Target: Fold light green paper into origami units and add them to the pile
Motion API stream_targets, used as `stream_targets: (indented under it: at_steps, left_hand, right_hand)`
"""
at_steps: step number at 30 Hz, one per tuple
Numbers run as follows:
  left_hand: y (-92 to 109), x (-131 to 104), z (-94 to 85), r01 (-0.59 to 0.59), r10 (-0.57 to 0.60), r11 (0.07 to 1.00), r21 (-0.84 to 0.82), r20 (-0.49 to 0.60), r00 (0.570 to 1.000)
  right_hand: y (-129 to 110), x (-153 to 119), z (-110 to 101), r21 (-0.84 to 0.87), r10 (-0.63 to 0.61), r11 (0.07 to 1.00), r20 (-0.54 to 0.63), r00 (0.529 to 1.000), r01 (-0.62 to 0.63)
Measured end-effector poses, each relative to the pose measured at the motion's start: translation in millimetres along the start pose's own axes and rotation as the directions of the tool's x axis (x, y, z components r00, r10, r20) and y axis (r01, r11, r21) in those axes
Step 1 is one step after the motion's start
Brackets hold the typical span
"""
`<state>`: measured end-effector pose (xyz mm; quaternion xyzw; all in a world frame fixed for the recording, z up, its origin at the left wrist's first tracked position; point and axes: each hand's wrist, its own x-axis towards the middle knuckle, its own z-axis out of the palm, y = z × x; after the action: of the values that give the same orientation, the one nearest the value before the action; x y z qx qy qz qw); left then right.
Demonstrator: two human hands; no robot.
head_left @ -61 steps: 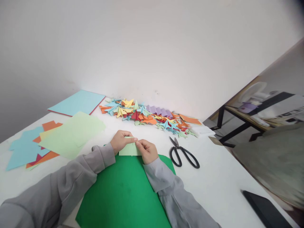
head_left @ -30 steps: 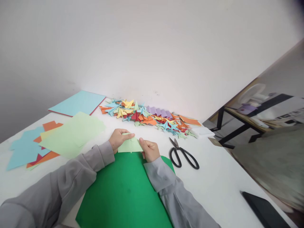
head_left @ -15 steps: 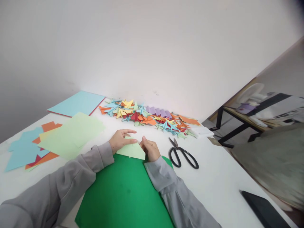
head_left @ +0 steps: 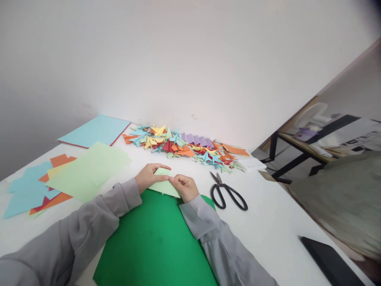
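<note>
A small piece of pale green paper, partly folded, is held between both hands at the far end of a green sheet. My left hand grips its left side, thumb on top and forefinger stretched along the far edge. Closed in a pinch, my right hand has its thumb and forefinger on the right side of the paper, close to the left thumb. Black-handled scissors lie with blades slightly apart, right of my right hand.
Many small folded paper planes are heaped along the wall. Loose coloured sheets lie at left, with a light blue stack behind. A black flat device rests at the right table edge. Beyond stands a dark-framed table.
My right hand has moved slightly left and inward over the paper, its thumb now meeting the left thumb. A corner of the pale green paper is folded over. The view has shifted slightly.
</note>
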<state>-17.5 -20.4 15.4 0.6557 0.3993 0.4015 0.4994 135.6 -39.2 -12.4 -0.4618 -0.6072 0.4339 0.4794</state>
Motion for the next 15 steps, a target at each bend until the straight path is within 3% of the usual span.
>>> stream_targets:
  at_steps: [12,15]
  left_hand:
    - [2.2,-0.5,3.2,-0.008,0.008,0.997,0.077,0.007,1.000]
    - [4.3,-0.9,6.3,0.045,-0.045,0.999,0.002,-0.022,0.999]
  right_hand:
    - [-0.3,-1.1,1.3,-0.014,0.023,1.000,-0.071,0.997,-0.025]
    - [-2.2,-0.3,0.4,0.012,0.050,0.999,-0.131,0.990,-0.049]
